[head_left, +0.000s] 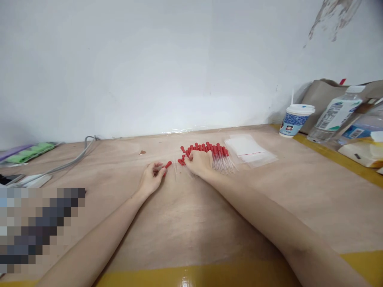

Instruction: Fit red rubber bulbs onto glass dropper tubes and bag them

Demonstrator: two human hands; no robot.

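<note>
My left hand [152,177] is closed in a pinch, with the red rubber bulb [168,164] of a dropper sticking out past the thumb. The rest of that dropper is mostly hidden by the fingers. To its right, thin clear glass tubes [175,170] lie on the table. My right hand [201,162] reaches over the left end of a row of glass droppers [223,160] with red bulbs. Its fingertips are drawn together beside a few red bulbs [181,162]; what they grip, if anything, cannot be made out.
Clear plastic bags [247,147] lie right of the droppers. Further right stand a paper cup [295,121], a water bottle [338,113] and a grey bag [317,95]. A grey cable [80,157] and a green packet [32,152] are at left. The wall [149,71] borders the brown-covered table [179,231].
</note>
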